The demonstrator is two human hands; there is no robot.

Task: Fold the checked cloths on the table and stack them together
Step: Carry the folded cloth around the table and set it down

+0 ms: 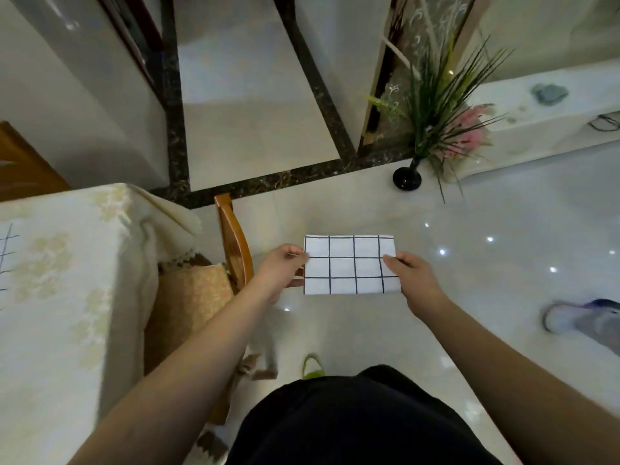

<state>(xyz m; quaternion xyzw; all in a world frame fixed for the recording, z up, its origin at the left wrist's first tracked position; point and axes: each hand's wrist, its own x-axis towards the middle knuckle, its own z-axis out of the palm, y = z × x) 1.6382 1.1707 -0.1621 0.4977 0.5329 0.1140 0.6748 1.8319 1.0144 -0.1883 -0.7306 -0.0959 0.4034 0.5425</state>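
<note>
A white cloth with a dark grid (351,265), folded into a small rectangle, is held flat in the air over the floor, to the right of the table. My left hand (281,270) pinches its left edge and my right hand (413,277) pinches its right edge. Another checked cloth (6,260) shows only as a sliver at the far left edge, lying on the table (67,263), which carries a pale floral tablecloth.
A wooden chair (235,243) with a woven seat cushion stands between the table and my hands. A black vase with grasses and pink flowers (407,177) stands on the glossy tiled floor ahead. Another person's shoe (563,317) is at the right.
</note>
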